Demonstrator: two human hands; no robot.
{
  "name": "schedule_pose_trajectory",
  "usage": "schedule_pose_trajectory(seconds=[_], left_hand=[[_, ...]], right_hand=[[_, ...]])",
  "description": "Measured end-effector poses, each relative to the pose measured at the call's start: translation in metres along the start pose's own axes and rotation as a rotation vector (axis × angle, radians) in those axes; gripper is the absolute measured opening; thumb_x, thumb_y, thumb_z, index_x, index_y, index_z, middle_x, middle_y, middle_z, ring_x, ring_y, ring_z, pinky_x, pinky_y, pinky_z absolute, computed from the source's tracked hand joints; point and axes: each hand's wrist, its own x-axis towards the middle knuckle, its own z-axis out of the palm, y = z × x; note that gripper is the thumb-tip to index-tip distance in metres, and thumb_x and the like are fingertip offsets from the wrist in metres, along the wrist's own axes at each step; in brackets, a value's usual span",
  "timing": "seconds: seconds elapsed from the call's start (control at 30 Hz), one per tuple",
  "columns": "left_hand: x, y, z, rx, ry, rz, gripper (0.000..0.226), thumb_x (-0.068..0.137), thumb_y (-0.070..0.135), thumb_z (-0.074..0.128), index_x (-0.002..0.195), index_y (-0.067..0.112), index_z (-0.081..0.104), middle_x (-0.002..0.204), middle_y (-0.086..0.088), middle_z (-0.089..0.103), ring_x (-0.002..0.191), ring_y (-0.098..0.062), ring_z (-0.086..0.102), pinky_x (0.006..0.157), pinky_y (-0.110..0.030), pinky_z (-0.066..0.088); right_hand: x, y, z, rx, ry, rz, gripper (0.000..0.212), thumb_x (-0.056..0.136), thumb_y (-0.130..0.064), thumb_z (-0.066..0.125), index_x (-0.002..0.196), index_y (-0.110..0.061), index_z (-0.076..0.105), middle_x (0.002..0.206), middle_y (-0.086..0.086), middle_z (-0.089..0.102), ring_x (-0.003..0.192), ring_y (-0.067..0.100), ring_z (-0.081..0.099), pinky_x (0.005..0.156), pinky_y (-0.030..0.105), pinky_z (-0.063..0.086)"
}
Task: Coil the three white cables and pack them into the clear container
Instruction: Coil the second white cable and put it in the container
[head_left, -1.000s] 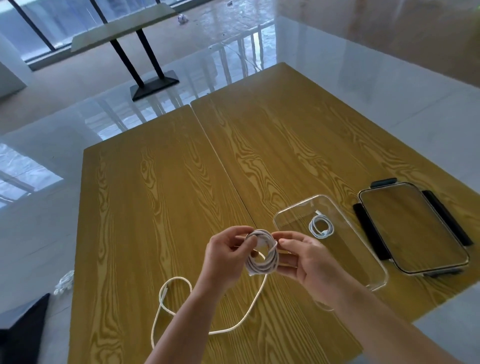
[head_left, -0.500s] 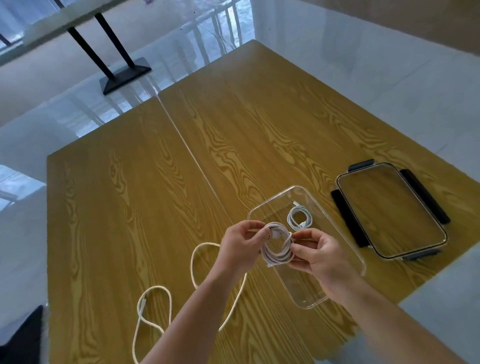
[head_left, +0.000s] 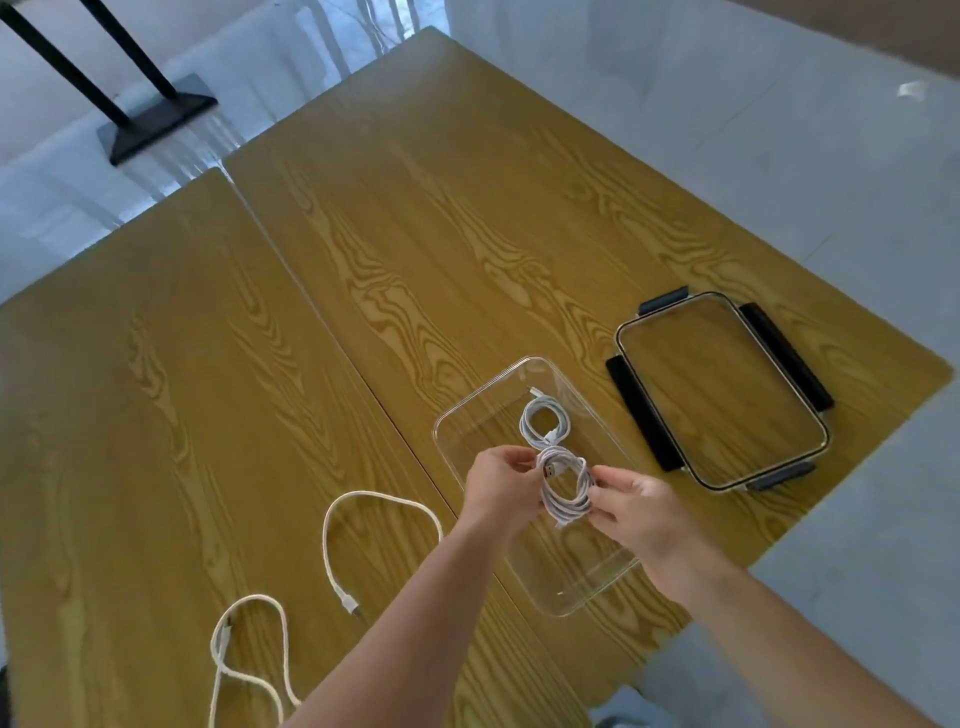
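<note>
White coiled cable (head_left: 565, 488) hung between both hands, directly above clear container (head_left: 587, 582), likely so it could drop straight in. Left hand (head_left: 501, 486) pinched coil's left side near plug; right hand (head_left: 631, 506) pinched right side — each grip closed on loops, probably to stop them springing apart. First coil (head_left: 544, 422) lay already inside, toward far end. Third cable (head_left: 332, 566) sprawled uncoiled on wooden table (head_left: 208, 364), left of container. Lid (head_left: 719, 389) sat aside to right, leaving opening free.
</note>
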Motion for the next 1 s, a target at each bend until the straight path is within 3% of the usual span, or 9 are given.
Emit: schedule_pose_trajectory(seconds=[0.07, 0.17, 0.27, 0.37, 0.6, 0.77, 0.87, 1.0], left_hand=[[0.005, -0.001, 0.007, 0.005, 0.007, -0.027, 0.011, 0.084, 0.011, 0.073, 0.080, 0.021, 0.069, 0.082, -0.005, 0.075, 0.082, -0.025, 0.075, 0.077, -0.046, 0.062], [0.011, -0.002, 0.015, -0.003, 0.032, -0.081, 0.009, 0.082, 0.010, 0.074, 0.082, 0.018, 0.069, 0.081, -0.005, 0.074, 0.083, -0.026, 0.075, 0.078, -0.045, 0.062], [0.019, -0.005, 0.024, -0.031, 0.055, -0.132, 0.016, 0.082, 0.011, 0.075, 0.098, 0.012, 0.071, 0.087, -0.008, 0.075, 0.079, -0.023, 0.075, 0.076, -0.042, 0.063], [0.023, -0.007, 0.032, -0.091, 0.075, -0.172, 0.009, 0.088, 0.007, 0.070, 0.095, 0.013, 0.067, 0.089, -0.009, 0.073, 0.077, -0.021, 0.074, 0.071, -0.035, 0.063], [0.029, -0.012, 0.042, -0.161, 0.086, -0.206, 0.012, 0.086, 0.005, 0.071, 0.087, 0.017, 0.067, 0.089, -0.008, 0.074, 0.083, -0.022, 0.074, 0.078, -0.039, 0.062], [0.032, -0.012, 0.044, -0.149, 0.118, -0.210, 0.013, 0.087, 0.006, 0.069, 0.085, 0.019, 0.068, 0.085, -0.004, 0.073, 0.083, -0.017, 0.072, 0.079, -0.035, 0.062], [0.033, -0.010, 0.043, -0.134, 0.132, -0.216, 0.024, 0.088, 0.004, 0.063, 0.072, 0.020, 0.066, 0.076, -0.003, 0.070, 0.079, -0.019, 0.065, 0.087, -0.043, 0.059], [0.033, -0.007, 0.040, -0.150, 0.107, -0.238, 0.027, 0.089, 0.000, 0.056, 0.069, 0.011, 0.068, 0.075, -0.008, 0.067, 0.075, -0.021, 0.062, 0.087, -0.043, 0.058]], right_hand=[[0.005, 0.002, -0.003, -0.002, 0.015, 0.040, 0.055, 0.098, -0.005, 0.057, 0.149, -0.002, 0.037, 0.139, 0.010, 0.056, 0.119, 0.020, 0.059, 0.109, 0.038, 0.047], [0.007, 0.002, -0.003, 0.015, 0.031, 0.095, 0.040, 0.098, -0.006, 0.056, 0.137, -0.004, 0.050, 0.121, 0.013, 0.063, 0.112, 0.021, 0.061, 0.112, 0.042, 0.043], [0.013, 0.005, -0.002, 0.078, 0.032, 0.166, 0.039, 0.096, -0.009, 0.057, 0.133, -0.009, 0.049, 0.137, 0.022, 0.054, 0.128, 0.028, 0.054, 0.116, 0.045, 0.038], [0.017, 0.006, 0.002, 0.110, 0.042, 0.219, 0.037, 0.094, -0.013, 0.058, 0.130, -0.003, 0.053, 0.134, 0.022, 0.057, 0.129, 0.029, 0.052, 0.116, 0.047, 0.037], [0.023, 0.002, 0.003, 0.286, 0.086, 0.276, 0.054, 0.100, -0.010, 0.049, 0.150, -0.002, 0.033, 0.157, 0.018, 0.035, 0.147, 0.031, 0.032, 0.120, 0.047, 0.029], [0.019, -0.003, 0.007, 0.402, 0.093, 0.246, 0.047, 0.104, -0.028, 0.042, 0.150, -0.014, 0.041, 0.152, 0.012, 0.046, 0.147, 0.028, 0.033, 0.122, 0.048, 0.023], [0.018, -0.003, 0.008, 0.444, 0.099, 0.233, 0.046, 0.105, -0.030, 0.040, 0.148, -0.013, 0.044, 0.151, 0.011, 0.047, 0.147, 0.028, 0.033, 0.123, 0.048, 0.021], [0.015, -0.005, 0.009, 0.488, 0.107, 0.228, 0.046, 0.105, -0.030, 0.040, 0.147, -0.012, 0.044, 0.150, 0.011, 0.049, 0.146, 0.027, 0.035, 0.123, 0.047, 0.020]])
